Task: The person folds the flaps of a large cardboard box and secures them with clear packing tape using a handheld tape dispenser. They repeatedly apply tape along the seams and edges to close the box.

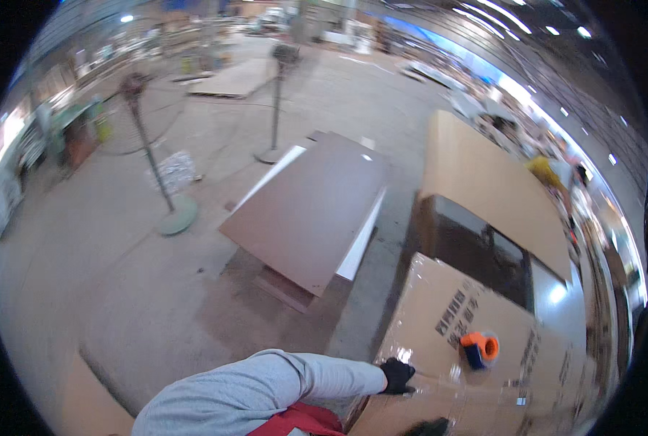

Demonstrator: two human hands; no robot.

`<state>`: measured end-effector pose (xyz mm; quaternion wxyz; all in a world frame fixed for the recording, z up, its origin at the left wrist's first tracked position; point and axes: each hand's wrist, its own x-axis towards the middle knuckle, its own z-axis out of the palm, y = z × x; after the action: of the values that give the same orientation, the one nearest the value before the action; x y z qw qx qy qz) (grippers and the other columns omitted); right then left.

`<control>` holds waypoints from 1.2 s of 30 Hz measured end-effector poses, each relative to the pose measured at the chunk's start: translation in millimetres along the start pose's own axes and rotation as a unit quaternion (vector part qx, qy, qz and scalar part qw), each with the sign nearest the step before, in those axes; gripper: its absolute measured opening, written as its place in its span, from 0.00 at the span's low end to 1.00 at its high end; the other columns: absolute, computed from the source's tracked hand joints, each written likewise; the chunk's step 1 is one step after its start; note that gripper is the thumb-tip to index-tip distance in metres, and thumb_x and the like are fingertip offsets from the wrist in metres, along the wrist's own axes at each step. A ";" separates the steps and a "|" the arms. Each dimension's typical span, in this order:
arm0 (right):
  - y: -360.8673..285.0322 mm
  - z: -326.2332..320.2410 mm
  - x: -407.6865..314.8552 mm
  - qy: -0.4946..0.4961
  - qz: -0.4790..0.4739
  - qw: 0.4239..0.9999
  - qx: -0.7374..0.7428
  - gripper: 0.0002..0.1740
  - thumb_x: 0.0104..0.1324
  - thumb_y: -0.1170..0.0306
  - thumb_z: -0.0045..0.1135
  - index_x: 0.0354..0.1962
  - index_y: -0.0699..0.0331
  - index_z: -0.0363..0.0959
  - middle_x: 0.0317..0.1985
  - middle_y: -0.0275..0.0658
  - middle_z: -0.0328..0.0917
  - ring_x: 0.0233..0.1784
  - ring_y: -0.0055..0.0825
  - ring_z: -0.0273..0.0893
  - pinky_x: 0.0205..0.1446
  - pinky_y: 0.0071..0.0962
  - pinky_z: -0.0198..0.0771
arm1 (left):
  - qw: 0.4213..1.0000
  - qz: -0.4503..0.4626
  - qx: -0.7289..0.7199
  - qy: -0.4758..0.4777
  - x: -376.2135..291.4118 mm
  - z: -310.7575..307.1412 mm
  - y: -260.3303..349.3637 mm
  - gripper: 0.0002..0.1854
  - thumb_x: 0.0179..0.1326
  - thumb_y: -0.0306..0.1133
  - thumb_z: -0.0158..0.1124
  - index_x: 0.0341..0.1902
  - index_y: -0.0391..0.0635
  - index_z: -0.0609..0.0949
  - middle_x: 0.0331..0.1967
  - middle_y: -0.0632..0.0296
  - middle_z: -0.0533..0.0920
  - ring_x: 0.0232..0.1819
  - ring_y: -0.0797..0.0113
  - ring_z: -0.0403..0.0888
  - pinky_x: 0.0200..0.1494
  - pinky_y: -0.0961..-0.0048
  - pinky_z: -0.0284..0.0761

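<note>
My left hand (pixel 398 376), in a black glove below a grey sleeve, lies on the near left edge of a large taped cardboard carton (pixel 438 305). Nothing shows in its grasp, and its fingers look slightly apart. Further right on the carton sits an orange and dark blue tape dispenser (pixel 480 350), touched by neither hand. At the bottom edge of the view, a blurred black-gloved shape is my right hand (pixel 427 427); it is mostly cut off, over the carton's lower part. Clear tape and printed writing cover parts of the cardboard.
Brown panels (pixel 313 207) lie stacked with white sheets on the floor ahead. Two pedestal fans stand beyond, one on a green round base (pixel 178 216). Behind the carton are a dark glossy panel (pixel 474 245) and a large cardboard sheet (pixel 487 180). A cardboard piece (pixel 95 403) shows at lower left.
</note>
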<state>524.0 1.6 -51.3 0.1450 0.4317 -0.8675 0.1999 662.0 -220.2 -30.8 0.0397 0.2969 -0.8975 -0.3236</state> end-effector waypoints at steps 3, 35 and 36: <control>-15.1 -2.9 -85.5 -0.075 0.171 0.973 0.136 0.36 0.70 0.55 0.43 0.66 0.67 0.46 0.71 0.48 0.46 0.68 0.47 0.57 0.72 0.45 0.48 | 0.999 0.015 -0.032 -0.014 3.4 -10.9 -2.7 0.35 0.49 0.64 0.58 0.41 0.40 0.80 0.39 0.45 0.82 0.43 0.48 0.81 0.48 0.53 0.73; -175.5 -33.5 -97.8 0.055 0.587 0.646 0.485 0.33 0.67 0.48 0.51 0.56 0.69 0.68 0.53 0.40 0.73 0.53 0.25 0.71 0.59 0.25 0.64 | 0.685 -0.090 -0.517 -0.504 50.1 -44.1 -42.8 0.29 0.61 0.50 0.61 0.59 0.43 0.74 0.50 0.57 0.81 0.49 0.63 0.80 0.52 0.62 0.77; -185.5 -33.2 -100.7 0.083 0.571 0.640 0.507 0.34 0.66 0.48 0.53 0.56 0.70 0.68 0.52 0.40 0.74 0.52 0.26 0.72 0.57 0.26 0.66 | 0.643 -0.079 -0.543 -0.535 46.2 -47.8 -49.5 0.29 0.61 0.50 0.61 0.59 0.43 0.74 0.50 0.57 0.81 0.49 0.63 0.80 0.52 0.62 0.77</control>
<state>735.3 -14.7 -23.8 -0.1680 -0.1618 -0.6883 0.6869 661.8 -303.0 -28.6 -0.3191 0.0675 -0.3990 -0.8570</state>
